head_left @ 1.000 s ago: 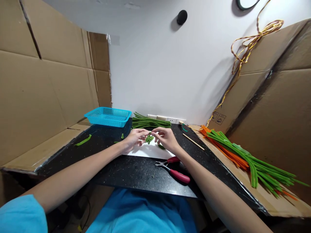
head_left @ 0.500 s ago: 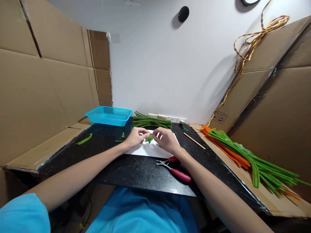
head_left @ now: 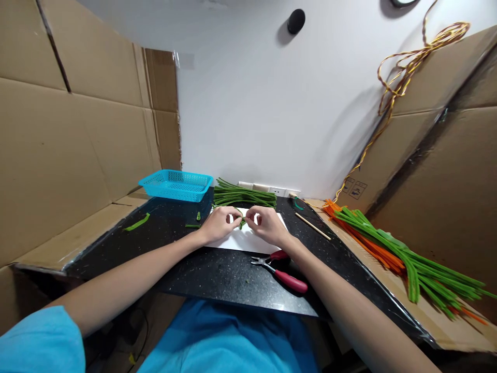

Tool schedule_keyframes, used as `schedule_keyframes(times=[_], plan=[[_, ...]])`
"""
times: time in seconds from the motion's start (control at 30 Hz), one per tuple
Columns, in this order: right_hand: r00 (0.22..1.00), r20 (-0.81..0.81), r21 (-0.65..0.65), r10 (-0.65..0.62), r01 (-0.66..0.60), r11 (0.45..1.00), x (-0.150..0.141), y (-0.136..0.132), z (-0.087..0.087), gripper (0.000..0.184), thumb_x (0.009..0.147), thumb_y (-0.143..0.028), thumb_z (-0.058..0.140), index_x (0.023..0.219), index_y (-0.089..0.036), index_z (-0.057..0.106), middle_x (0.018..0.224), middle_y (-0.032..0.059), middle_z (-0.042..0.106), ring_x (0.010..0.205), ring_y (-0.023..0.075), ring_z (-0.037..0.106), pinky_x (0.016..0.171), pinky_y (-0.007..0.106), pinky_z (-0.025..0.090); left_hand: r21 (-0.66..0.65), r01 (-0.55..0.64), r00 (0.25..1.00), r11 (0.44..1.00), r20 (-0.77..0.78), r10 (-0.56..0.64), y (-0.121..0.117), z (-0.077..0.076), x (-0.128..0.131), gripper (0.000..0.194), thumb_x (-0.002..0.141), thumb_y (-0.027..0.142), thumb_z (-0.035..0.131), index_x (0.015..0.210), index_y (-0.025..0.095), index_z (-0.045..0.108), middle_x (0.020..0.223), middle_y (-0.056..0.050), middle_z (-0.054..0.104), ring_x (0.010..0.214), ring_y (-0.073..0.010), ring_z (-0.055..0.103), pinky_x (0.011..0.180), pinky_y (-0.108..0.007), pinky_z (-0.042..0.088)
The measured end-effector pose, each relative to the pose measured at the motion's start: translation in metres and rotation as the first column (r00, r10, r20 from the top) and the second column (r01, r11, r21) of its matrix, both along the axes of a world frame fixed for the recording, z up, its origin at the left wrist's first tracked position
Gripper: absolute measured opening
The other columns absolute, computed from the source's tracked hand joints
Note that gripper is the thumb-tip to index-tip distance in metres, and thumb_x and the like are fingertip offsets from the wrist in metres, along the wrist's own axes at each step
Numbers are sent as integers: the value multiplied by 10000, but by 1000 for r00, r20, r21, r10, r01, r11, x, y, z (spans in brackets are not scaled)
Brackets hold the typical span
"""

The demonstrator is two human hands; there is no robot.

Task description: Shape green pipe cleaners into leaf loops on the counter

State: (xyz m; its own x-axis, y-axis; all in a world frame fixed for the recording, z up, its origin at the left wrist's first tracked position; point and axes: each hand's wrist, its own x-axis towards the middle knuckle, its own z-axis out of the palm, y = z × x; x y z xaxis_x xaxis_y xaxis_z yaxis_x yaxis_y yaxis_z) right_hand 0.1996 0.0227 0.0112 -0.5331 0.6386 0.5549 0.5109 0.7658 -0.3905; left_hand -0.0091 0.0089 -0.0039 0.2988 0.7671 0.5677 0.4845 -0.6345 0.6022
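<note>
Above a white sheet, my left hand and my right hand meet with thumbs and fingers pinched. Between their fingertips shows a small bent green chenille stem, and both pinches close on it. Its ends are hidden by the fingers. Just below my right wrist lie red-handled cutting pliers, jaws apart and pointing left. Behind the hands rests a bundle of dark green chenille stems.
A blue basket stands at the back left. Short green pieces lie on the black tabletop. To the right are a wooden stick and orange and green chenille stems on cardboard. Cardboard walls flank the table.
Both hands stay together over the sheet while their fingers curl in tighter around the small green piece. The view has shifted slightly; the pliers and basket stay put.
</note>
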Motion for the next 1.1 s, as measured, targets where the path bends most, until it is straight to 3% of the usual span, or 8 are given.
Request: schedule_keyframes(times=[0.3,0.6,1.1], plan=[[996,85,-21,5,-3,1000,-1,0,-1,152,924,-129,662,970,-209,783,885,18,775,663,136,624,653,237,428,-16,-31,999,999,35,31,0,1,-1,153,864,203,666,877,169,815,823,-50,771,614,-134,567,649,-256,434],[945,260,186,-197,151,971,-4,-7,2,52,966,-223,704,981,-215,752,931,25,772,730,159,651,628,257,311,-5,-18,1000,1000,13,18,2,-3,-1,172,892,253,669,887,161,815,806,-56,761,649,-143,582,634,-248,424],[938,294,187,-184,133,973,-3,-10,4,76,966,-208,675,988,-220,748,941,24,773,723,159,652,626,269,308,-152,52,991,987,128,-32,-1,0,3,242,886,277,615,720,150,736,696,-41,707,613,-138,584,595,-228,430]])
